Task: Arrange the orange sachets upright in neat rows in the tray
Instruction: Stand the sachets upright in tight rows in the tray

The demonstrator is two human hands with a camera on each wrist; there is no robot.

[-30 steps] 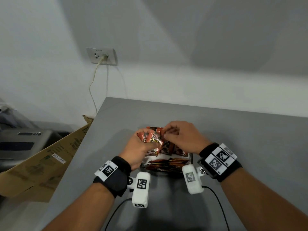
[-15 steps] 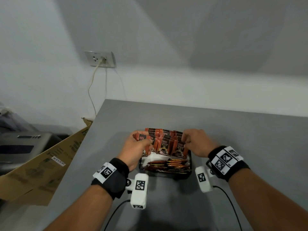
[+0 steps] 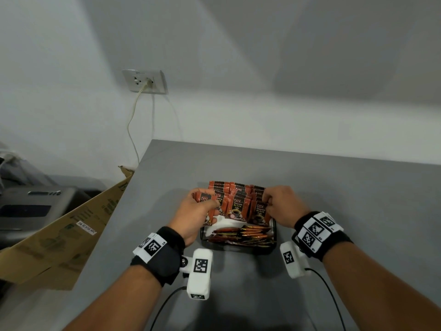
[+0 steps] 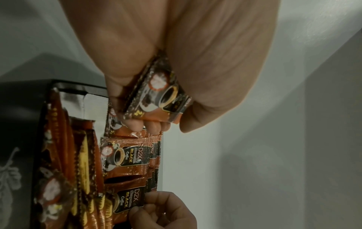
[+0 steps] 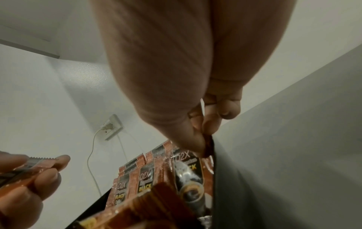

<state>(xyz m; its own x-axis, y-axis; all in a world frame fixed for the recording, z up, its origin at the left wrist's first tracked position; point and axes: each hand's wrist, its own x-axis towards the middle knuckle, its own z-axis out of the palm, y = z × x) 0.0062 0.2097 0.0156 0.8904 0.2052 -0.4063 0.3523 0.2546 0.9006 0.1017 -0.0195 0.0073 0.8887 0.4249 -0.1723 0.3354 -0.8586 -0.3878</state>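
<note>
Dark tray [image 3: 274,237] on the grey table [image 3: 334,199], seen from the head view. Upright orange sachets [image 3: 238,204] fill its far half in rows; more sachets lie flat in a loose pile [image 3: 241,234] in the near half. The left hand [image 3: 198,216] grips a sachet [image 4: 156,96] between thumb and curled fingers at the left end of the front row. The right hand [image 3: 281,204] pinches the top edge of the rightmost upright sachet [image 5: 208,145] at the tray's right wall. The packets appear light, thin and glossy, probably slippery and easily creased; they flex and would likely topple without neighbours. The crimped top seam looks the firmest hold, with the faces pressed flat against the row for support.
</note>
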